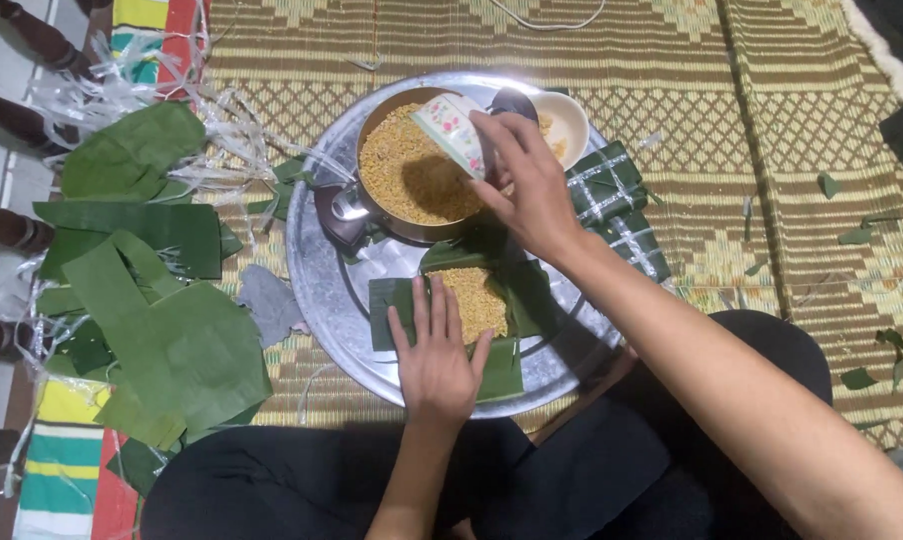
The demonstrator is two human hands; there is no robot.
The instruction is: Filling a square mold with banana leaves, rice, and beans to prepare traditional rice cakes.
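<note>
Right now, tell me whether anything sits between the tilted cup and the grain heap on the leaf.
Nothing visible does. The right hand holds the cup over the pot; the grain heap lies uncovered, left hand beside it.

A round metal tray point(317, 290) sits on a woven mat point(762, 120). At the tray's 12 o'clock stands a pot point(372, 205) of yellow-brown grain point(402, 175). The right hand point(532, 185) holds a small patterned cup point(452, 130) tilted over the grain, fingers wrapped round it. At the tray's 1 o'clock is a white bowl point(570, 120); at 3 o'clock lie tied leaf parcels point(612, 195). Toward 6 o'clock a leaf point(517, 290) lies spread, a heap point(480, 300) of grain on it. The left hand point(434, 360) lies flat, fingers open, on the leaf's near edge, touching the heap. Loose leaves point(162, 340) pile off the tray at 9 o'clock, with pale strips point(212, 130) at 10 o'clock.
</note>
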